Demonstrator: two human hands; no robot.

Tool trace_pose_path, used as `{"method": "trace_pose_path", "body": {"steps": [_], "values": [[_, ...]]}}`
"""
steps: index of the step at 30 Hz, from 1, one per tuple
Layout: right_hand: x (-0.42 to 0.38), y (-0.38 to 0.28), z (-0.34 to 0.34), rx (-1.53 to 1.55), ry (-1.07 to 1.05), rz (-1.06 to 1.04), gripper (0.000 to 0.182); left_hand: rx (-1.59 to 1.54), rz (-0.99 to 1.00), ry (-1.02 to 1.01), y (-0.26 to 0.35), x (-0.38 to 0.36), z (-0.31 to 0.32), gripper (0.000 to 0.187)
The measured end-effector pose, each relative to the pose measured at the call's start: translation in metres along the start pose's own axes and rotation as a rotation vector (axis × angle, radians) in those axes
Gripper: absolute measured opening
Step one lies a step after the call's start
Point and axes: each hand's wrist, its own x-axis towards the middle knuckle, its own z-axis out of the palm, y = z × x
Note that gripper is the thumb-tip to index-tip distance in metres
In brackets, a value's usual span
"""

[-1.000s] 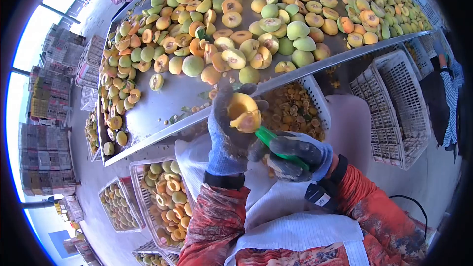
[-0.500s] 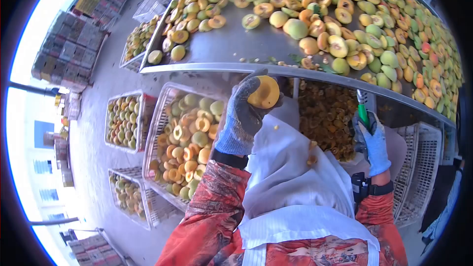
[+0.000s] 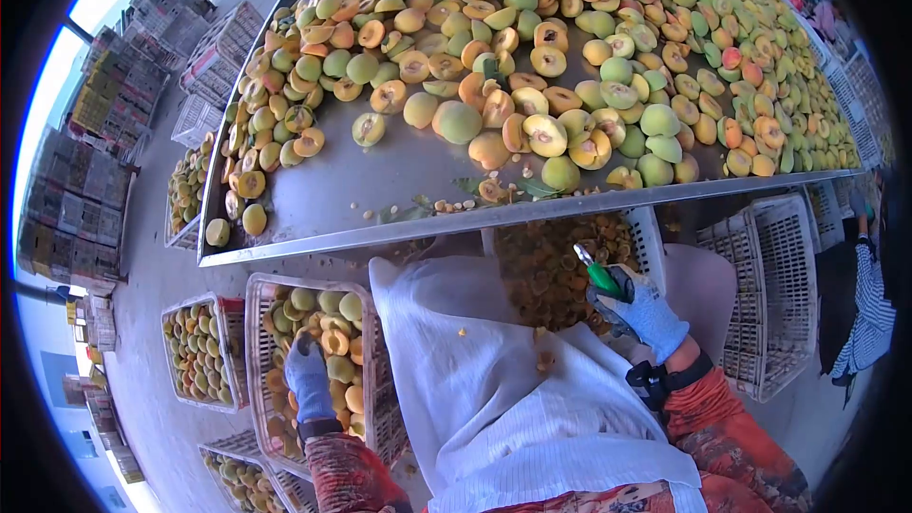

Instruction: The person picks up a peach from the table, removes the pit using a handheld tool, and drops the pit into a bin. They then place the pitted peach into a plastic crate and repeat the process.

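My left hand [image 3: 307, 378], in a grey-and-blue glove, reaches down into a white plastic crate [image 3: 255, 361] of whole and halved yellow-green peaches [image 3: 334, 342]. Its fingertips are among the fruit and partly hidden, so I cannot tell whether it holds a peach. In my gloved right hand [image 3: 638, 309] is a green-handled tool [image 3: 600, 275], its short metal tip pointing up and left. The right fingers wrap round the handle. Just behind that hand, under the table edge, a crate holds brown pits and scraps [image 3: 560, 271].
A metal table [image 3: 313, 195] heaped with halved peaches spans the front. More peach crates [image 3: 201, 351] stand on the floor at left. Empty white crates [image 3: 769, 294] lean at right. A white apron [image 3: 465, 361] covers my lap. Stacked boxes [image 3: 71, 199] line the far left.
My left hand has gone from in front of the table, where it held a peach half, down left into the crate. My right hand keeps the tool. The view has shifted.
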Motion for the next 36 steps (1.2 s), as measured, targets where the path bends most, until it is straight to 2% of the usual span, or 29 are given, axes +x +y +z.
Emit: {"method": "trace_pose_path", "body": {"steps": [1, 2, 3, 4, 5, 6, 7, 8, 9, 10, 11, 12, 14, 15, 16, 17, 18, 19, 20, 22, 23, 24, 26, 27, 28, 31, 33, 34, 36], "values": [[0.002, 0.010, 0.005, 0.003, 0.034, -0.032, 0.033, -0.232, 0.130, 0.088, 0.053, 0.019, -0.006, 0.027], [0.002, -0.003, 0.003, 0.001, 0.012, 0.032, 0.034, -0.558, 0.183, 0.024, 0.089, 0.045, 0.004, 0.027], [0.003, -0.004, 0.002, 0.035, -0.005, 0.043, 0.036, -0.728, 0.323, -0.018, 0.159, 0.050, 0.004, 0.030], [0.003, -0.004, 0.002, 0.070, -0.022, 0.052, 0.037, -0.652, 0.411, -0.109, 0.222, 0.047, 0.007, 0.038], [0.003, -0.008, -0.002, 0.060, -0.029, 0.058, 0.039, -0.659, 0.615, -0.151, 0.271, 0.047, 0.021, 0.045], [0.001, 0.003, -0.001, 0.038, -0.039, 0.065, 0.039, -0.418, 0.872, -0.054, 0.321, 0.044, 0.029, 0.058], [-0.001, 0.007, -0.003, -0.002, -0.018, 0.029, 0.039, -0.151, 0.915, 0.006, 0.367, 0.033, 0.033, 0.072], [-0.003, 0.009, -0.006, -0.043, 0.003, -0.002, 0.038, -0.053, 0.998, 0.058, 0.395, 0.033, 0.057, 0.085], [-0.004, 0.004, -0.012, -0.032, 0.026, 0.013, 0.038, 0.099, 1.077, 0.072, 0.417, 0.029, 0.073, 0.088], [-0.007, -0.005, -0.021, 0.057, -0.027, 0.155, 0.036, 0.287, 1.077, 0.010, 0.432, 0.025, 0.090, 0.086], [-0.010, -0.007, -0.028, 0.148, -0.083, 0.294, 0.035, 0.346, 1.044, -0.045, 0.441, 0.018, 0.098, 0.080], [-0.013, -0.002, -0.031, 0.160, -0.067, 0.308, 0.035, 0.406, 1.006, -0.098, 0.446, 0.011, 0.105, 0.074], [-0.017, 0.010, -0.034, 0.112, 0.024, 0.176, 0.029, 0.234, 1.102, -0.071, 0.433, 0.019, 0.117, 0.059], [-0.018, 0.013, -0.033, 0.122, 0.029, 0.182, 0.029, 0.134, 1.178, -0.013, 0.425, 0.018, 0.116, 0.045], [-0.018, 0.014, -0.031, 0.362, 0.039, 0.263, 0.027, 0.141, 1.179, -0.015, 0.415, 0.013, 0.113, 0.045], [-0.017, 0.012, -0.030, 0.599, 0.045, 0.339, 0.025, -0.362, 0.989, -0.243, 0.405, 0.008, 0.107, 0.042], [-0.016, 0.008, -0.031, 0.600, 0.037, 0.331, 0.025, -0.853, 0.746, -0.452, 0.399, 0.000, 0.093, 0.039], [-0.016, 0.000, -0.031, 0.658, 0.020, 0.334, 0.024, -1.113, 0.543, -0.579, 0.391, -0.009, 0.073, 0.035], [-0.017, -0.006, -0.030, 0.713, 0.000, 0.334, 0.023, -1.270, 0.416, -0.681, 0.377, -0.007, 0.061, 0.047], [-0.017, -0.005, -0.019, 0.589, -0.007, 0.216, 0.025, -1.738, 0.167, -0.981, 0.354, -0.020, 0.036, 0.049], [-0.017, -0.009, -0.013, 0.470, -0.001, 0.110, 0.026, -1.853, 0.065, -1.018, 0.345, -0.024, 0.032, 0.054], [-0.018, -0.016, -0.010, 0.466, -0.015, 0.102, 0.026, -1.966, 0.048, -1.058, 0.336, -0.031, 0.028, 0.055], [-0.015, -0.041, -0.006, -0.010, 0.133, -0.291, 0.033, -1.984, -0.084, -1.001, 0.332, -0.054, 0.015, 0.055], [-0.017, -0.064, -0.009, -0.104, 0.139, -0.270, 0.036, -2.025, -0.149, -1.060, 0.327, -0.059, 0.017, 0.056], [-0.016, -0.071, -0.006, -0.113, 0.128, -0.264, 0.036, -1.924, -0.280, -0.935, 0.322, -0.063, 0.023, 0.055], [-0.013, -0.082, -0.004, -0.550, 0.190, -0.492, 0.046, -1.837, -0.213, -1.051, 0.309, -0.079, 0.025, 0.050], [-0.013, -0.082, -0.002, -0.630, 0.181, -0.518, 0.049, -1.755, -0.113, -0.988, 0.308, -0.093, 0.018, 0.035], [-0.014, -0.082, -0.001, -0.703, 0.177, -0.545, 0.051, -1.759, -0.117, -0.983, 0.308, -0.096, 0.018, 0.035], [-0.017, -0.084, 0.002, -0.752, 0.146, -0.533, 0.053, -1.671, 0.064, -0.851, 0.310, -0.101, 0.017, 0.032]]}}
